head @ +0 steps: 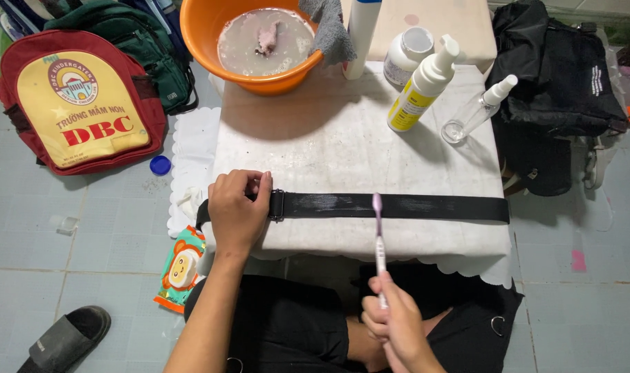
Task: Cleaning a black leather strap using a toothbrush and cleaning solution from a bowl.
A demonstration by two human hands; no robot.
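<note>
Under my left hand (pixel 237 211) lies a matt black woven-cloth strap (pixel 398 206), streaked grey, with a dull black buckle (pixel 277 205). My right hand (pixel 398 324) grips a glossy plastic toothbrush (pixel 379 242). The tabletop (pixel 342 138) is covered in worn, stained white cloth. The orange basin (pixel 204 41) is smooth, shiny plastic; the spray bottle (pixel 477 110) is clear plastic.

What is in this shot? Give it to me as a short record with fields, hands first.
left hand: pressed flat on the black strap, beside its buckle
right hand: fingers closed on a toothbrush, head up at the strap
strap: laid flat across the white table, a pale smear on it
behind: orange basin of cloudy water, grey cloth on its rim, yellow pump bottle, clear spray bottle, white jar
floor: red and yellow backpack, black sandal, blue cap
</note>
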